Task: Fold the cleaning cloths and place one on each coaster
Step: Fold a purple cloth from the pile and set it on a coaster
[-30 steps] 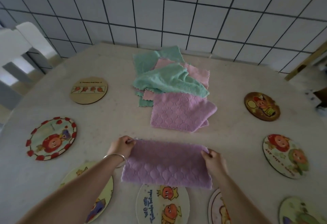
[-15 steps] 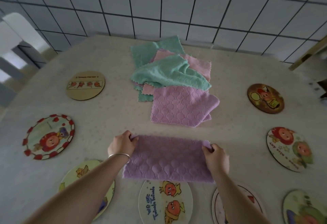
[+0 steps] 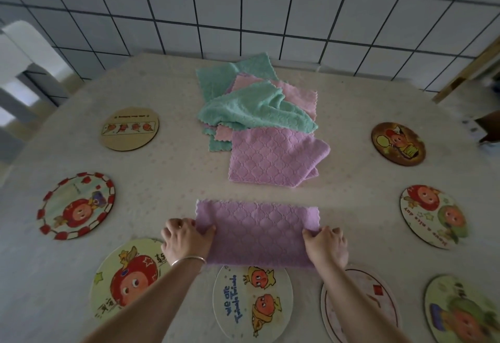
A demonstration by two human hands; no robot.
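**Both hands grip the ends of a folded purple cloth**

A purple cloth (image 3: 257, 234) lies flat on the table (image 3: 162, 180) as a wide strip, stretched between the two hands. The left hand (image 3: 185, 241) pinches its left end, thumb on top of the fabric and fingers curled at the edge; a thin bracelet (image 3: 188, 260) circles that wrist. The right hand (image 3: 326, 243) grips the right end in the same way, fingers curled over the short edge. The near edge of the cloth just overlaps the far rim of the coaster with blue lettering (image 3: 253, 304), which sits between the two forearms.

Beyond the hands, well apart from the held cloth, is a loose pile of cloths (image 3: 257, 115): green and pink ones crumpled at the back, and a folded purple cloth on the pile's near side (image 3: 273, 161).

Left of the left hand lie a red-bordered coaster (image 3: 77, 206) and a tan coaster (image 3: 129, 128); under the left forearm is a yellow-green coaster (image 3: 124, 280). Right of the right hand lie a dark brown coaster (image 3: 397, 143) and a pale coaster with two round faces (image 3: 434, 215). No coaster fully carries a cloth.
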